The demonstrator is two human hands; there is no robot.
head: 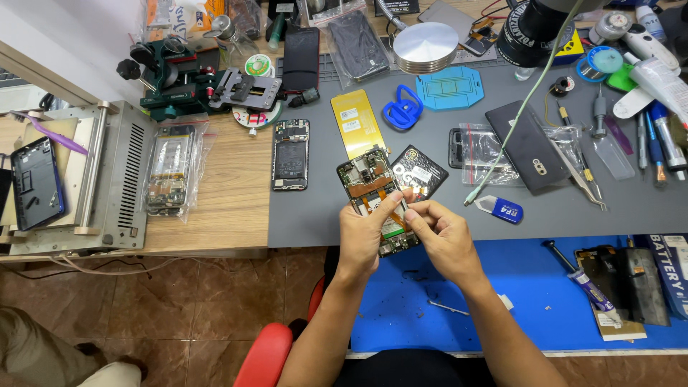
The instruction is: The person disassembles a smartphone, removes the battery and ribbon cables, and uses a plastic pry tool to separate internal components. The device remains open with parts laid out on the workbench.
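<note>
- Left hand (364, 235) grips the opened phone (376, 195) from below, held above the grey mat's (322, 215) front edge.
- Right hand (444, 236) pinches at the phone's orange flex cable (371, 188), fingertips closed on it.
- 1 yellow battery (356, 122) lies behind, mid-mat.

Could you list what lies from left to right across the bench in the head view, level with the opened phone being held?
Dark blue phone back → bagged phone → opened phone on the mat → held opened phone → blue pry tool.
</note>
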